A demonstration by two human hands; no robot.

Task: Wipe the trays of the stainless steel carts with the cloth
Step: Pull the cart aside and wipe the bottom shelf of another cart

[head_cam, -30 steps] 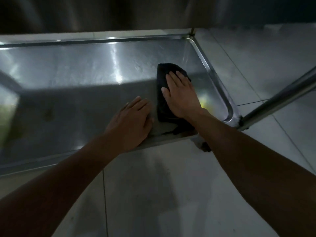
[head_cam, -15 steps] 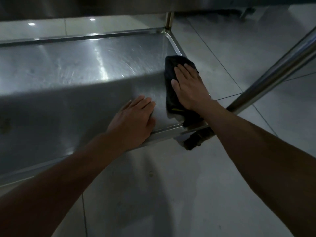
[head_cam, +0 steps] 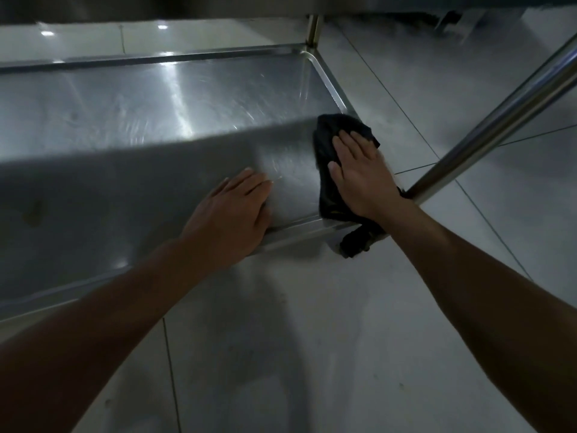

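**A:** Where was the cloth when you looked?

**B:** I saw the dark, crumpled cloth (head_cam: pixel 327 157) lying at the right end of the shallow stainless steel cart tray (head_cam: pixel 150 98), close to its near right corner. One tail of it trailed over the near rim and hung down beside the slanted steel cart leg (head_cam: pixel 499 107).

**A:** And each grip?

**B:** My right hand (head_cam: pixel 363 173) lay flat on the cloth, fingers straight and spread, pressing it down rather than clutching it. My left hand (head_cam: pixel 232 210) rested released, palm down, on the bare tray floor at the near rim, just beside the cloth but apart from it. It held nothing.

**A:** So which way did the next stroke have to go?

**B:** I judged it had to go left. The cloth's long axis ran from the near rim toward the far rim, across the tray. The tray's long unwiped stretch lay to its left, past my left hand. The right hand was the one on the cloth, so it would carry the sweep, and the left hand sat in its path.
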